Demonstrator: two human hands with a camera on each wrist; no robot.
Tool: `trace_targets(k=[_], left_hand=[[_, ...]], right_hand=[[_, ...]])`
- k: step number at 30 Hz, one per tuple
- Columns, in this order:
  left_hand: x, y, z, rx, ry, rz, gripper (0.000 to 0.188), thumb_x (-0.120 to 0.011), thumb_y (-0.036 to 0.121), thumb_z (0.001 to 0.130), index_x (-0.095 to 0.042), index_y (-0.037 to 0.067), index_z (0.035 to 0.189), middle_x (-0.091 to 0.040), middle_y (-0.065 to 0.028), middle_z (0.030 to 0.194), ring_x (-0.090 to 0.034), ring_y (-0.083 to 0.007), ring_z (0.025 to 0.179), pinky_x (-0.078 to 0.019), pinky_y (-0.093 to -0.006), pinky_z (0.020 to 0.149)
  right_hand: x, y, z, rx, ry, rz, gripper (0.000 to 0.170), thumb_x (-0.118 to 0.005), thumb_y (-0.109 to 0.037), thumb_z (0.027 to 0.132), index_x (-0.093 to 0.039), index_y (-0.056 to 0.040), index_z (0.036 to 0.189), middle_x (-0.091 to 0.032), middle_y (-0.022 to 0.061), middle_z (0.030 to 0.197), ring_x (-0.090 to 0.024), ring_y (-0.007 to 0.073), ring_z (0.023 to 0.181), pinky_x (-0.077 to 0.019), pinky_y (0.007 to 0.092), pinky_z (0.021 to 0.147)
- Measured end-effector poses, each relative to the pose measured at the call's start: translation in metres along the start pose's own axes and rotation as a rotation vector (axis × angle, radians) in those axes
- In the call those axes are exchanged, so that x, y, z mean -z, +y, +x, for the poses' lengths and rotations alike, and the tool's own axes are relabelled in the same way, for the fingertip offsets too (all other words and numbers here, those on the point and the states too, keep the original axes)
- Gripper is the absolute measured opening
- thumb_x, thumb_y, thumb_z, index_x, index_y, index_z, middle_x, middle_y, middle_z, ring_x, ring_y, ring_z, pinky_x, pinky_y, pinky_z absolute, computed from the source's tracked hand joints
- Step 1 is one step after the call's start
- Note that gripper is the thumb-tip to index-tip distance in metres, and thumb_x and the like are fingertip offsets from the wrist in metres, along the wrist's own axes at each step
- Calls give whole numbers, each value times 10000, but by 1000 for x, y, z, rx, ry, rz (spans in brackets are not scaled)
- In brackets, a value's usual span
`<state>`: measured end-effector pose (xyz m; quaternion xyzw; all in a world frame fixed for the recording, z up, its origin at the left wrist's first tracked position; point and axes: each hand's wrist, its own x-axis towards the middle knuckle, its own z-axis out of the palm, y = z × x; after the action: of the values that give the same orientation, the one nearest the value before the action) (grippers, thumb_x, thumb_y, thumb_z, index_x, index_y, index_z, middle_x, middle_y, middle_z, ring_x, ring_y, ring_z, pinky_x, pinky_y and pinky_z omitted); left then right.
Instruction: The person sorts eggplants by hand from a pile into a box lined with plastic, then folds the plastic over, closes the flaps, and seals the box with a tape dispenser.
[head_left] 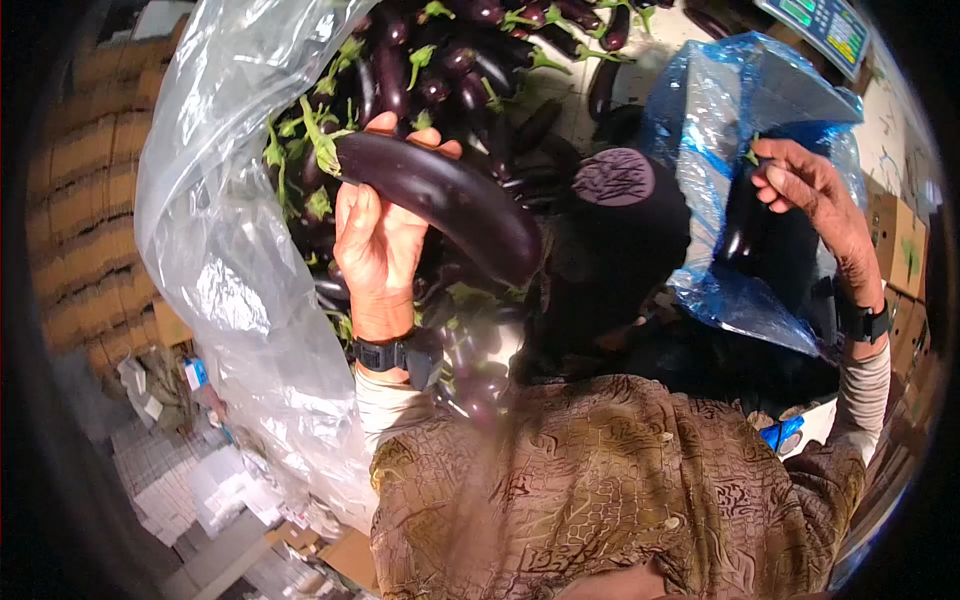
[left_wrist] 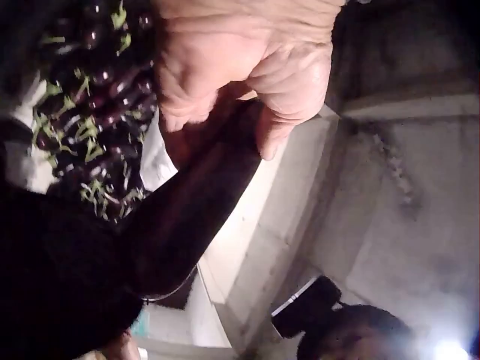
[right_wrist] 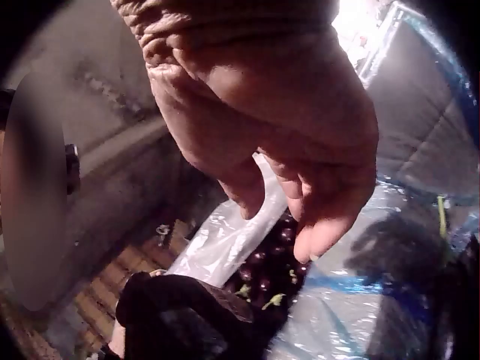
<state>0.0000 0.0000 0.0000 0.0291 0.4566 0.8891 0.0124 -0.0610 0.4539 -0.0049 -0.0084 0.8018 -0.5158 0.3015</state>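
Left hand (head_left: 383, 243): fingers and thumb grasp a large eggplant (head_left: 440, 200) near its green stem end. Body slants away to the right of the fingers; fingertips poke out past its far edge, the rest of them hidden behind it. Left wrist view: same eggplant, very dark, lower end melts into black.

Right hand (head_left: 808, 190): fingers loosely bent, released; the right wrist view shows a gap between thumb and fingertips. Below them a second eggplant (head_left: 742, 215) lies in the blue plastic bag (head_left: 700, 110); its green stem is close by the fingertips in the head view, apart from them in the right wrist view. Its lower part is lost in shadow.

Eggplant pile (head_left: 395, 70) beyond and under the left fingers, partly covered by hand and held eggplant. Clear plastic sheet (head_left: 220, 230) left of them. Digital scale (head_left: 820, 30) beyond the right fingers, cut off by the frame, readout illegible. Black shape with purplish patch (head_left: 614, 177) between the hands, unclear what.
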Motion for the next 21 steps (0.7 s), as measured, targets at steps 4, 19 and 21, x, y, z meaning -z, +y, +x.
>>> trace_targets(k=[4, 19, 21], left_hand=[[-89, 1, 14, 24, -125, 5, 783, -726, 311, 868, -321, -41, 1438, -523, -291, 1318, -531, -452, 1243, -413, -547, 1079], [-201, -70, 31, 180, -654, 757, 400, -608, -9, 891, -572, -31, 1288, -665, -124, 1019, -632, -148, 959, -490, -269, 848], [-197, -68, 29, 97, -662, 782, 404, -643, -29, 845, -604, -11, 1247, -680, -116, 968, -657, -169, 892, -509, -281, 803]], right_hand=[[-15, -57, -19, 218, -64, 72, 517, -580, -398, 966, -570, -23, 1321, -660, 55, 1091, -605, 123, 994, -487, 249, 833], [35, 1, -83, -59, 294, -81, 630, -652, -371, 935, -434, -42, 1427, -617, 157, 1259, -600, 252, 1132, -446, 334, 994], [42, 46, -62, -9, 282, -396, 645, -630, -362, 943, -380, -48, 1448, -615, 221, 1254, -599, 309, 1135, -450, 367, 979]])
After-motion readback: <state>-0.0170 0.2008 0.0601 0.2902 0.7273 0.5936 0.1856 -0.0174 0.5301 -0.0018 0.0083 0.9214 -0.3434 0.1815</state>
